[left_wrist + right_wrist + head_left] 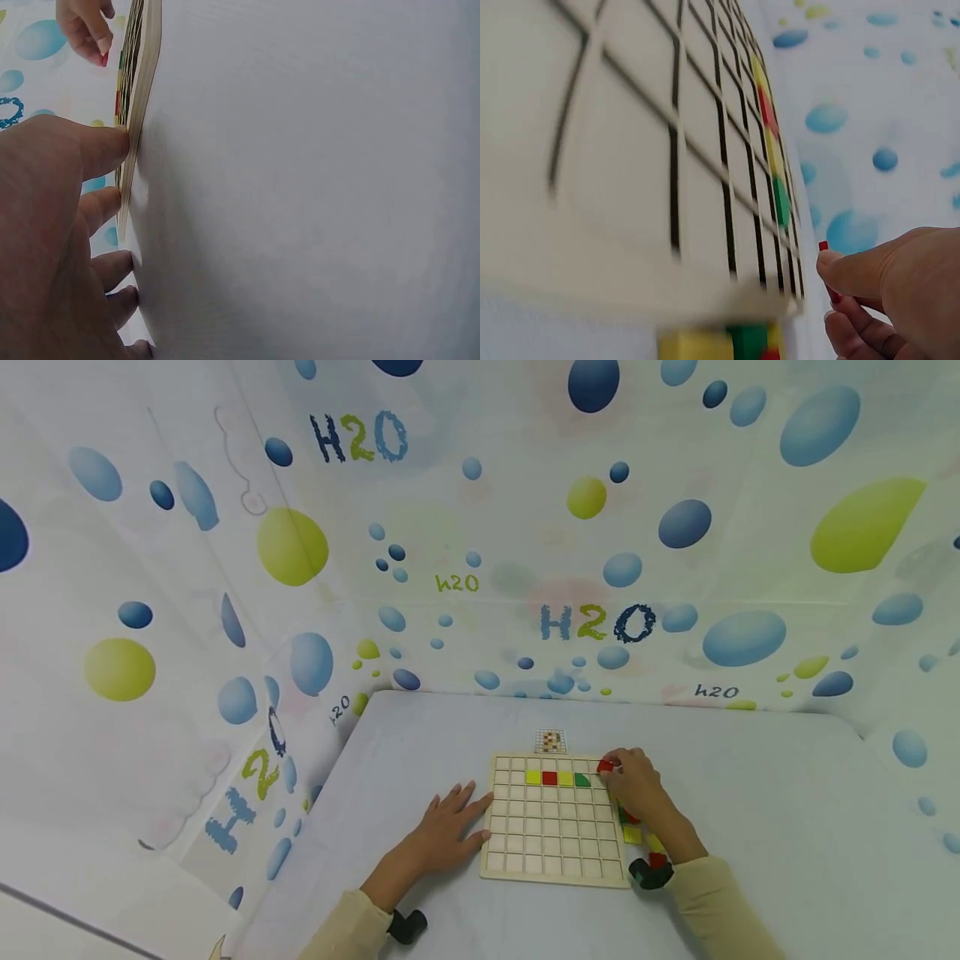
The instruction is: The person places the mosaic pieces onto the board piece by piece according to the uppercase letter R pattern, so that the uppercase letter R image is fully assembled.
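A wooden grid board [555, 839] lies on the table, with two yellow tiles, a red tile [550, 778] and a green tile [582, 780] set in one of its upper rows. My right hand [637, 789] pinches a red tile [829, 292] between thumb and fingers, near the board's upper right corner. At the board's left edge, my left hand [442, 835] lies with fingers spread; in the left wrist view its thumb and a finger touch the board's side [142, 97].
Beyond the board's far edge lies a small pattern card [551, 741]. Loose yellow, green and red tiles [632, 834] lie along the board's right side, partly hidden under my right arm. A patterned curtain [510, 527] hangs behind the white table [435, 727].
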`<state>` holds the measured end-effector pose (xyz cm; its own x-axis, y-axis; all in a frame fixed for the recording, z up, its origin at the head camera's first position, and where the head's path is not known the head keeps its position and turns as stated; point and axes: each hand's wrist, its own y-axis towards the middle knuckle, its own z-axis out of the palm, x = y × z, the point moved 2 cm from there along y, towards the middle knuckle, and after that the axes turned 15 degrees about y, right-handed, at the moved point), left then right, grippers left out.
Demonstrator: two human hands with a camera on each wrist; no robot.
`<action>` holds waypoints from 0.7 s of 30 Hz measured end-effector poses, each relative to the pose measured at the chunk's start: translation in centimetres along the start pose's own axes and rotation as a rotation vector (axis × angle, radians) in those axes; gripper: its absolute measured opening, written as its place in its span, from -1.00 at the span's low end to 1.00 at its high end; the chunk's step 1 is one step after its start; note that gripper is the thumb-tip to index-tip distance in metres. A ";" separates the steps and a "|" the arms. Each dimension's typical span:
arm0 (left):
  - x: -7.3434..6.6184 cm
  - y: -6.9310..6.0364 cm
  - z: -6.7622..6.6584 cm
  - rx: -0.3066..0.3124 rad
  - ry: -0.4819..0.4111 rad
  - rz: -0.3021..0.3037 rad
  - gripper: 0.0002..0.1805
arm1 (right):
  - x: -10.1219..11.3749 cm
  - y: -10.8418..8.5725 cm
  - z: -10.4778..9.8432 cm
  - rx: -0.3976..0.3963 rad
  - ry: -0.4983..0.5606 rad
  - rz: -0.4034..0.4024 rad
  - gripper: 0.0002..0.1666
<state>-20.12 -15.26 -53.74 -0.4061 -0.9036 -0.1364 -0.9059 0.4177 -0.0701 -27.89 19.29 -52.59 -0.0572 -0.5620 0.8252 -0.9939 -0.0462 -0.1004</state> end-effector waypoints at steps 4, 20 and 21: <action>0.0 -0.1 0.0 0.003 0.006 -0.005 -0.31 | 1.9 -0.4 2.4 0.028 0.003 -0.107 -0.64; -0.3 -0.3 -0.5 0.019 -0.014 -0.009 -0.31 | 4.8 -1.5 8.3 0.119 -0.069 -0.392 -0.80; -0.3 -0.3 -0.6 0.018 -0.012 -0.008 -0.31 | 4.8 -1.5 8.4 0.116 -0.072 -0.408 -0.82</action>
<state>-19.77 -15.12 -53.11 -0.3973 -0.9057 -0.1477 -0.9067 0.4123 -0.0888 -25.85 9.78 -53.17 0.3491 -0.5342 0.7699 -0.9162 -0.3670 0.1608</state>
